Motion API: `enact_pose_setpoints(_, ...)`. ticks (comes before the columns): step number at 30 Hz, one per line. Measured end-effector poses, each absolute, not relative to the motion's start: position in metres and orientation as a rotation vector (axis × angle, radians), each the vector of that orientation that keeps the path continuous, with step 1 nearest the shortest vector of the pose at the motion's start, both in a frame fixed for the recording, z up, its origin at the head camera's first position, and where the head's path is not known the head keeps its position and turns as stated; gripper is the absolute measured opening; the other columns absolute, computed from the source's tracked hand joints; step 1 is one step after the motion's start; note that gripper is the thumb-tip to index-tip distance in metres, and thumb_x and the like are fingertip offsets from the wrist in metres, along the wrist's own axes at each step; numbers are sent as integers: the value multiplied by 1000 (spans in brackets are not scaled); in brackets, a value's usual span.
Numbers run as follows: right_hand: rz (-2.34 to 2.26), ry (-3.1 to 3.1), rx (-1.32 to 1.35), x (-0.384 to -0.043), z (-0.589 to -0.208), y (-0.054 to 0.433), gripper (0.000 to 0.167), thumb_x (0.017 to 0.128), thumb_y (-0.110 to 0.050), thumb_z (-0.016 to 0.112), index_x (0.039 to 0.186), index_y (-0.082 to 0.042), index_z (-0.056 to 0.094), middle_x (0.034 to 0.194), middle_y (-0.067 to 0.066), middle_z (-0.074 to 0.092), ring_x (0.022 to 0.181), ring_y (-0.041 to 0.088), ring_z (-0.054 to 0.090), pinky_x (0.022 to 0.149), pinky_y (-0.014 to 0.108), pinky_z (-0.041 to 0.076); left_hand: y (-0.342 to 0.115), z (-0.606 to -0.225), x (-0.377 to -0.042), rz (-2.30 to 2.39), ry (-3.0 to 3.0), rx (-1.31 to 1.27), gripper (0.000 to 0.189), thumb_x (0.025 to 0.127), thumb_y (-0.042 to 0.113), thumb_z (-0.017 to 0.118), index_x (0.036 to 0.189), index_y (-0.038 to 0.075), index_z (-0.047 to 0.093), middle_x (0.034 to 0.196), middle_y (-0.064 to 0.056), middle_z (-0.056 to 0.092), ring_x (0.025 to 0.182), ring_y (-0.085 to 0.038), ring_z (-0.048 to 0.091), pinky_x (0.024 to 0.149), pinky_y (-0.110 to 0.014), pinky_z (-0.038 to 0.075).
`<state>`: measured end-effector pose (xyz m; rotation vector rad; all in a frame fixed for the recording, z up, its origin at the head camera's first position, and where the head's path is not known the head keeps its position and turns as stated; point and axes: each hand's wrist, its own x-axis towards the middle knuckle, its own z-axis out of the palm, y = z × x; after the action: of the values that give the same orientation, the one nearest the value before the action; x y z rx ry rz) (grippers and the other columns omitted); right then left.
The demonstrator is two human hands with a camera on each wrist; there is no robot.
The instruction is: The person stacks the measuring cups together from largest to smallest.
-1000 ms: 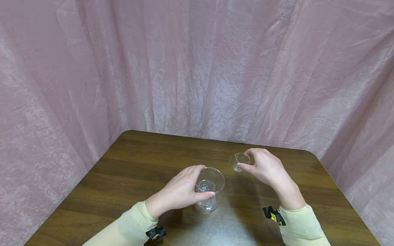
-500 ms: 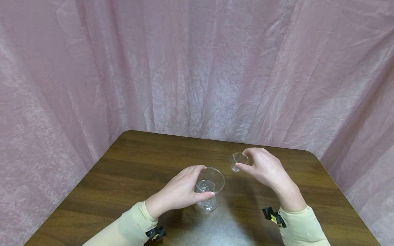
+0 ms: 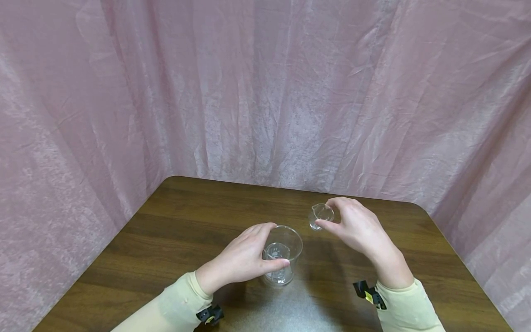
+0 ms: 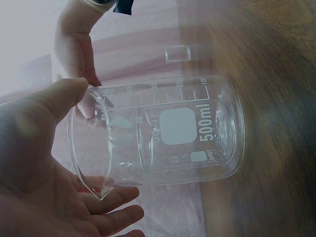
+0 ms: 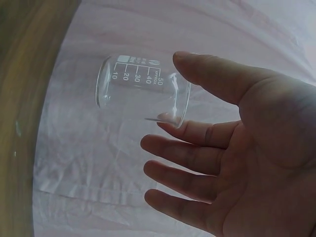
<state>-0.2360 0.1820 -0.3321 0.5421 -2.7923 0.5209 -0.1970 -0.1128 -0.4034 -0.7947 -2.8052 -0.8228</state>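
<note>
My left hand (image 3: 244, 256) holds a large clear glass beaker (image 4: 148, 133) by its rim, thumb on the near side and fingers on the far side. It stands upright on the wooden table and is printed 500ml. A smaller beaker (image 3: 277, 253) stands inside it, with its own 100ml print showing through the wall in the left wrist view. To the right and farther back, my right hand (image 3: 358, 226) pinches a small glass beaker (image 5: 143, 89) at the rim between thumb and index finger. Its scale runs from 10 to 50, and it hangs raised over the table.
The brown wooden table (image 3: 199, 221) has rounded far corners. Pink velvety curtains (image 3: 265, 92) hang behind it and along both sides. Black devices (image 3: 369, 294) are strapped at both wrists, over pale sleeves.
My right hand has shifted slightly left and away from me, carrying the small beaker with it. The left hand and the large beaker have stayed in place.
</note>
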Motion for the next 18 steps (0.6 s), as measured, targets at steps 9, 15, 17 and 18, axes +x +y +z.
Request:
enact_pose_setpoints(9, 547, -2777, 556, -232, -328, 179, 50, 95, -43, 87, 127, -6, 75, 119, 8, 77, 114, 36, 69, 93, 60, 57, -112, -402, -197, -815, -2792, -802, 91, 94, 62, 81, 156, 2, 53, 154, -14, 61, 144, -32, 56, 119, -51, 47)
enact_pose_setpoints(15, 589, -2760, 569, -228, -324, 178, 49, 96, -42, 86, 126, -5, 75, 116, 7, 77, 109, 33, 72, 92, 57, 57, -113, -402, -197, -818, -2789, -809, 91, 94, 61, 82, 156, 1, 53, 154, -15, 61, 144, -32, 56, 119, -51, 47)
enact_pose_setpoints(17, 600, -2756, 571, -226, -324, 177, 49, 96, -42, 86, 126, -6, 75, 116, 7, 78, 108, 32, 72, 92, 57, 57, -113, -402, -197, -817, -2789, -811, 91, 94, 61, 82, 156, 1, 53, 154, -15, 61, 144, -32, 56, 119, -51, 47)
enact_pose_setpoints(18, 603, -2755, 571, -226, -323, 177, 49, 96, -43, 86, 126, -6, 75, 116, 7, 78, 108, 32, 72, 93, 56, 57, -113, -402, -197, -818, -2789, -812, 91, 94, 61, 82, 156, 1, 53, 154, -15, 61, 144, -32, 56, 120, -51, 47)
